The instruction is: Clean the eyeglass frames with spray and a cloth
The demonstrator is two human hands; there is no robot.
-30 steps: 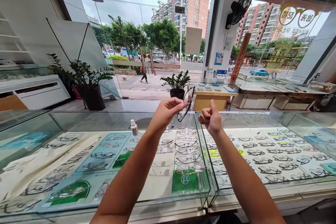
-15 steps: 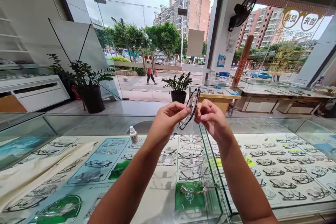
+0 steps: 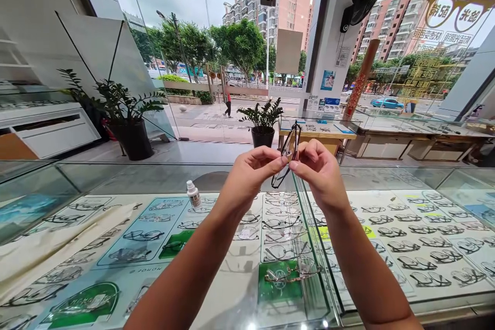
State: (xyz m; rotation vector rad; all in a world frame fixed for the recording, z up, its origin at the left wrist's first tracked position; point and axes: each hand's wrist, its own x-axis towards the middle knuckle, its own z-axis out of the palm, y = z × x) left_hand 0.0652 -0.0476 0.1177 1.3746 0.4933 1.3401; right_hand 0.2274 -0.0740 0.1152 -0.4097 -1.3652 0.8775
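Dark-framed eyeglasses (image 3: 294,138) hang above the glass display case, turned nearly edge-on. My left hand (image 3: 258,166) pinches them near the middle, between thumb and fingertips. On their other side, my right hand (image 3: 319,167) has its thumb and curled fingers closed at the frame's edge, touching it. Both hands are raised side by side, with their fingertips almost meeting. Below them, a pair of glasses (image 3: 290,274) lies on a green pad (image 3: 280,296).
The glass display case (image 3: 228,278) holds rows of eyeglasses. A small white bottle (image 3: 194,195) stands left of my left forearm. Cream cloth (image 3: 65,234) lies at the left. Potted plants (image 3: 263,122) stand beyond the case, and a person (image 3: 228,101) is outside the window.
My right hand has moved left against the glasses, which have turned more edge-on. The person outside has moved right. The whole view has shifted slightly.
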